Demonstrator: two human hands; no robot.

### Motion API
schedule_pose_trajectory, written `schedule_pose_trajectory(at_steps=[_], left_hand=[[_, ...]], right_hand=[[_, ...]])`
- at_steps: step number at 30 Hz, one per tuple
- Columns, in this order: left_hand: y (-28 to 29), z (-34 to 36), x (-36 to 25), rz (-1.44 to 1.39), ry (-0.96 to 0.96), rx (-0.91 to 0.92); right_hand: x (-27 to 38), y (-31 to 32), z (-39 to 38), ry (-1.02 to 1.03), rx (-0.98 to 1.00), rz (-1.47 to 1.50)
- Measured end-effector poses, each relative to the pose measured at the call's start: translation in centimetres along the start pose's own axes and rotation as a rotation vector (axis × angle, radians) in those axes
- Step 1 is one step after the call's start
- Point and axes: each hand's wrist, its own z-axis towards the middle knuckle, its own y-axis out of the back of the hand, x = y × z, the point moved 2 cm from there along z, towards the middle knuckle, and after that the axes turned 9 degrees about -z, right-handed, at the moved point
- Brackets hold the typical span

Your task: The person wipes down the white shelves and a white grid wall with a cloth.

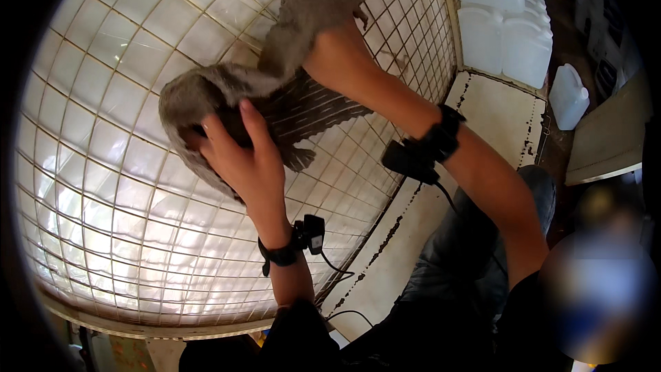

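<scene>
A grey-brown, soft-looking piece of material (186, 96), with a dark striped part and scalloped edges, lies bunched on a wire grid (103, 151) over a pale translucent sheet. My left hand (244, 165) grips its left part, fingers curled into the folds and thumb toward the middle. My right hand (330, 55) reaches into the upper bunched end, its fingers hidden there. Black wrist straps (423, 145) with small boxes and cables are on both my wrists.
Translucent white jerrycans (482, 38) are stacked at the upper right, with one more (568, 96) standing apart. A pale ledge (489, 107) with dark dotted lines runs along the grid's right side. My legs show below it. The lower right corner is blurred.
</scene>
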Motion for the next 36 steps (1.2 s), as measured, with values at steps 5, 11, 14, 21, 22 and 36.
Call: schedule_pose_trajectory(at_steps=[5, 11, 14, 21, 22, 36], left_hand=[[-0.2, 4.4, -1.1, 0.182, 0.028, 0.023], [0.0, 6.1, -1.9, 0.309, -0.004, 0.062], [-0.2, 6.2, -1.6, 0.421, 0.066, 0.085], [-0.4, 5.9, -1.2, 0.416, 0.041, 0.041], [-0.3, 6.0, -1.2, 0.406, 0.026, 0.035], [-0.7, 5.2, -0.9, 0.282, -0.012, 0.015]], right_hand=[[-1.0, -2.3, 1.3, -0.227, 0.036, -0.038], [-1.9, -3.7, 1.3, -0.148, 0.022, -0.041], [-1.8, -3.5, 1.1, -0.165, 0.084, -0.099], [-1.6, -1.9, -0.5, 0.018, 0.023, -0.106], [-1.4, -1.5, -0.4, 0.02, 0.046, -0.107], [-1.5, -2.5, 0.6, 0.117, 0.259, -0.465]])
